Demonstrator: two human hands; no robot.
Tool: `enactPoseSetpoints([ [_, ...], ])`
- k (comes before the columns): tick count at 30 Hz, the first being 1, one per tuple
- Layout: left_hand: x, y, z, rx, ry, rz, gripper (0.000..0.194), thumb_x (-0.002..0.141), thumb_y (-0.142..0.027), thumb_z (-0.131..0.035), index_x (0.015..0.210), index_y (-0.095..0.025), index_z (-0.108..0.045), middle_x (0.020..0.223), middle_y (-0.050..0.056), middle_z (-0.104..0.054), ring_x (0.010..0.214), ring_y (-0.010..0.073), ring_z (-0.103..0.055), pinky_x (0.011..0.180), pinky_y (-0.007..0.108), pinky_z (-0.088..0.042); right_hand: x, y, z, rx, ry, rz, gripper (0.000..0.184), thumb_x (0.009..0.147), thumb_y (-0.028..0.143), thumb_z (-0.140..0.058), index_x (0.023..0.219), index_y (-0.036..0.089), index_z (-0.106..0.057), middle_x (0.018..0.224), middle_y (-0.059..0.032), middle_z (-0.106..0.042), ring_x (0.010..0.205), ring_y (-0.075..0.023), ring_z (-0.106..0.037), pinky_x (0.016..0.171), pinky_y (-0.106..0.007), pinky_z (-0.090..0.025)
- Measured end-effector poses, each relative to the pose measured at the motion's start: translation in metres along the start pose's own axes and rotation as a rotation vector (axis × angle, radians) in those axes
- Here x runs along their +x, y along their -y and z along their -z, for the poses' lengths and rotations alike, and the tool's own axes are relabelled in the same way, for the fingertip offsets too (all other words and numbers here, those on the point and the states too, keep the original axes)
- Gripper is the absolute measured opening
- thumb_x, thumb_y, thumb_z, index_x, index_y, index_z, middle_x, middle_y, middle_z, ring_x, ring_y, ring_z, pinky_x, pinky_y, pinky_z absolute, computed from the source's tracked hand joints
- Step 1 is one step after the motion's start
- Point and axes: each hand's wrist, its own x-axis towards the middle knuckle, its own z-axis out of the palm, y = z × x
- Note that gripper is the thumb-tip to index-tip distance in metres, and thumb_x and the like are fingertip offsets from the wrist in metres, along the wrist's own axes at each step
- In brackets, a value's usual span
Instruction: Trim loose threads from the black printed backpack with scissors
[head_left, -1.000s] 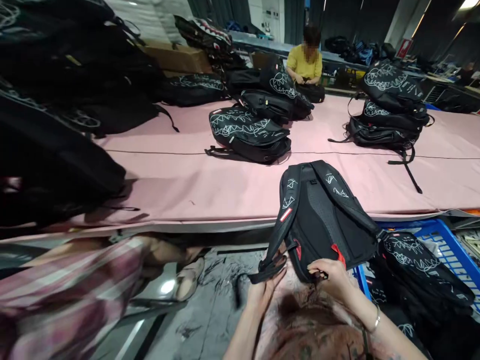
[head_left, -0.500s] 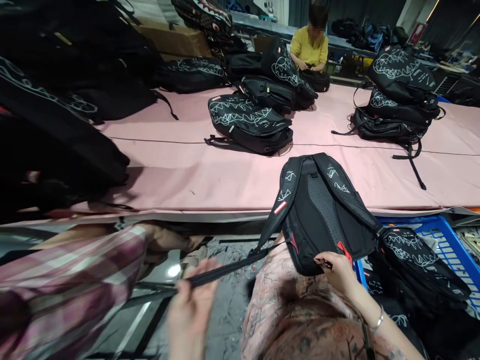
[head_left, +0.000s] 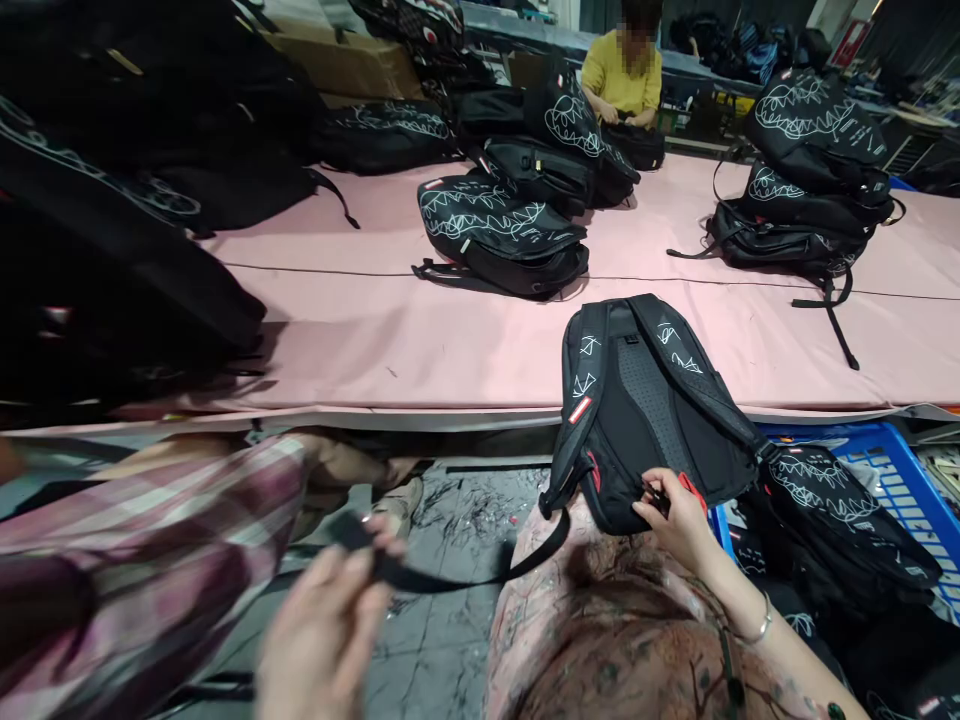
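Observation:
A black backpack (head_left: 645, 410) with white scribble print lies back-side up, resting on my lap and against the edge of the pink table (head_left: 420, 340). My right hand (head_left: 675, 520) is closed on the buckle at the backpack's bottom edge, beside a red tab. My left hand (head_left: 330, 630), blurred, is pinched on the end of a long black strap (head_left: 480, 575) that hangs slack from the backpack's lower left corner.
More black backpacks lie on the table: one in the middle (head_left: 502, 240), a stack at the right (head_left: 810, 190), a pile at the left (head_left: 112, 220). A person in a yellow shirt (head_left: 622, 75) sits across. A blue crate (head_left: 892, 480) holds another backpack at my right. A plaid sleeve (head_left: 135, 570) is at my left.
My left hand pulled the strap out to the left until it was taut, then dropped lower and nearer to me, so the strap now sags. My right hand stayed on the buckle.

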Motion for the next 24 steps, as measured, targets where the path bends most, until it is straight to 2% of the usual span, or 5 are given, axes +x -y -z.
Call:
enactPoseSetpoints([
  [4,-0.046,0.021,-0.073,-0.125,0.518,0.398,0.048,0.051,-0.025,-0.079,0.095,-0.014,-0.064,0.083,0.006,-0.068,0.072,0.0189,-0.063,0.067,0.028,-0.053,-0.003,0.004,0.008,0.074,-0.099,-0.052,0.023,0.082,0.032,-0.05,0.101,0.019,-0.052,0.095,-0.006,-0.061,0.089,-0.019,-0.057,0.08,-0.033,-0.045],
  [8,-0.076,0.047,-0.119,-0.069,0.586,0.469,0.046,0.056,-0.038,-0.076,0.092,-0.013,-0.064,0.062,0.003,-0.064,0.046,0.0137,-0.057,0.045,0.024,-0.045,-0.007,0.002,0.012,0.13,-0.116,-0.051,0.02,0.083,0.031,-0.048,0.099,0.02,-0.053,0.094,-0.0055,-0.061,0.086,-0.0183,-0.057,0.077,-0.031,-0.045],
  [12,-0.071,0.057,-0.121,-0.054,0.591,0.43,0.048,0.058,-0.038,-0.073,0.098,-0.014,-0.063,0.071,0.005,-0.068,0.057,0.0166,-0.061,0.055,0.026,-0.048,-0.012,-0.005,0.013,0.167,-0.116,-0.034,0.022,0.082,0.032,-0.049,0.1,0.02,-0.053,0.091,-0.0049,-0.061,0.084,-0.0178,-0.057,0.075,-0.03,-0.045],
  [18,-0.044,0.051,-0.108,0.316,0.536,-0.083,0.025,0.063,-0.031,-0.065,0.085,-0.019,-0.07,0.096,0.007,-0.068,0.097,0.0235,-0.057,0.091,0.032,-0.04,-0.032,-0.032,0.015,0.28,-0.181,-0.147,0.025,0.075,0.034,-0.061,0.095,0.019,-0.055,0.082,-0.0041,-0.062,0.075,-0.0178,-0.059,0.068,-0.03,-0.048],
  [24,-0.042,0.059,-0.139,0.888,0.665,-0.34,0.034,0.075,-0.051,-0.05,0.062,-0.02,-0.055,0.054,-0.001,-0.054,0.054,0.0154,-0.051,0.057,0.025,-0.035,-0.052,-0.059,0.012,0.365,-0.212,-0.265,0.025,0.078,0.04,-0.056,0.082,0.018,-0.066,0.082,-0.0062,-0.068,0.078,-0.0213,-0.062,0.074,-0.035,-0.05],
])
